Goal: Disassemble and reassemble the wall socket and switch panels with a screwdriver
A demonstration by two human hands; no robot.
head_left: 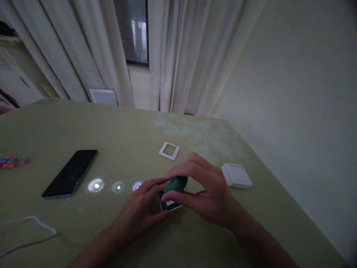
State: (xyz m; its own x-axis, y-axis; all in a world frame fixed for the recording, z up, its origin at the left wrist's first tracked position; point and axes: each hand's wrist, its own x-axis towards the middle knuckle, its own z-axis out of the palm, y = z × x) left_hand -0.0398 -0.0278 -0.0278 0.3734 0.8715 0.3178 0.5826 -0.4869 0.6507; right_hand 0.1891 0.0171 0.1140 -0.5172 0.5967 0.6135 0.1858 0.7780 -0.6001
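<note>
My right hand [205, 190] pinches a dark green, rounded lump-like handle [177, 183] between thumb and fingers. Its lower end is hidden, so I cannot tell what kind of tool it is. Directly under it, on the table, is a square wall switch piece [170, 205] with a dark inner face and a pale rim. My left hand [142, 204] grips that piece from the left, fingers along its far side and thumb at its near edge. Beyond the hands lies a white square switch frame [169, 150] with an open middle.
A white switch box [237, 175] sits right of my right hand, near the table's right edge. A black phone [71, 173] lies to the left. Small colourful pieces [12, 162] and a white cable [36, 219] are at far left. Curtains and a wall border the table [117, 130].
</note>
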